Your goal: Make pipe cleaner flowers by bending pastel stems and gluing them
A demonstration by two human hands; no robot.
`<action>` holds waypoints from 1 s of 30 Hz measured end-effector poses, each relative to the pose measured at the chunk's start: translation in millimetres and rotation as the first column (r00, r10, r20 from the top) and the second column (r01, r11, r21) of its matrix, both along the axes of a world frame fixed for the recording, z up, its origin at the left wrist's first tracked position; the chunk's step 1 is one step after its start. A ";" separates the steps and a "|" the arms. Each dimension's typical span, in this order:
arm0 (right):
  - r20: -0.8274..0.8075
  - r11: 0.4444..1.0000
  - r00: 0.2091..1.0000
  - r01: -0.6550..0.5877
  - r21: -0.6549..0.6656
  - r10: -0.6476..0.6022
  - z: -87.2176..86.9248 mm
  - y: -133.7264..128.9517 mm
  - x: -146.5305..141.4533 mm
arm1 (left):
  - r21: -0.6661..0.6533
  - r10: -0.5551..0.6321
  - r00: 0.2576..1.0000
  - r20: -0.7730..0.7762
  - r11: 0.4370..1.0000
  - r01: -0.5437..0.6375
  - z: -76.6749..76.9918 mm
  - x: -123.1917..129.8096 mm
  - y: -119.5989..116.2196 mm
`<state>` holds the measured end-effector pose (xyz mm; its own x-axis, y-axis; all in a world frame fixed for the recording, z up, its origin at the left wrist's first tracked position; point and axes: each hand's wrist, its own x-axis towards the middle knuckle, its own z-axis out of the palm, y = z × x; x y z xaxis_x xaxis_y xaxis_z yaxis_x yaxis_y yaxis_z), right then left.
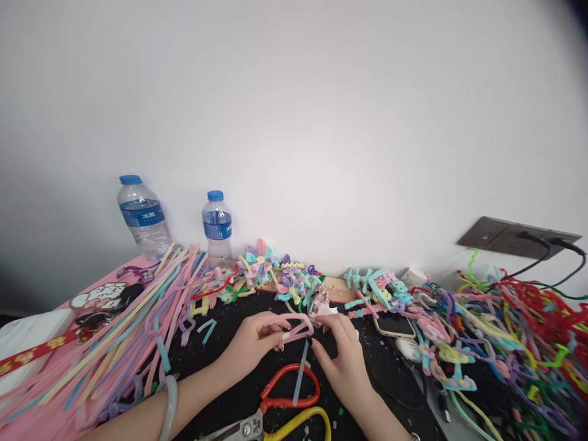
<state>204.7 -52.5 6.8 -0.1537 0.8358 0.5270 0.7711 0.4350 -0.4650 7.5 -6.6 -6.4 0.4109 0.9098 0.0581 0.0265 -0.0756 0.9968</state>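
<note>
My left hand pinches a pink pipe cleaner bent into a long narrow loop. The thumb and forefinger of my right hand bracket the loop's right end, seeming to grip it lightly. Just below, a pale translucent strip lies across the red handle of a pair of scissors. The scissors' other handle is yellow, and their blades run off the bottom edge. Behind my right fingers sits a small crumpled printed wrapper.
Loose pastel pipe cleaners spread over the pink surface at left. Two water bottles stand by the wall. Finished pipe-cleaner flowers line the back. A phone, a white mouse and tangled pipe cleaners lie right, below a wall socket.
</note>
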 end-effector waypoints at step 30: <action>-0.501 0.973 0.862 -0.053 -0.227 -0.070 -8.4 -1.5 -11.0 | 0.068 -0.084 0.986 -0.146 0.993 0.095 3.0 -0.1 -4.7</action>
<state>193.7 -54.0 -1.7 0.0887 0.9406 0.3277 0.4079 0.2658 -0.8735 7.3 -11.2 -3.4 0.4997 0.8642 0.0590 0.1580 -0.1579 0.9747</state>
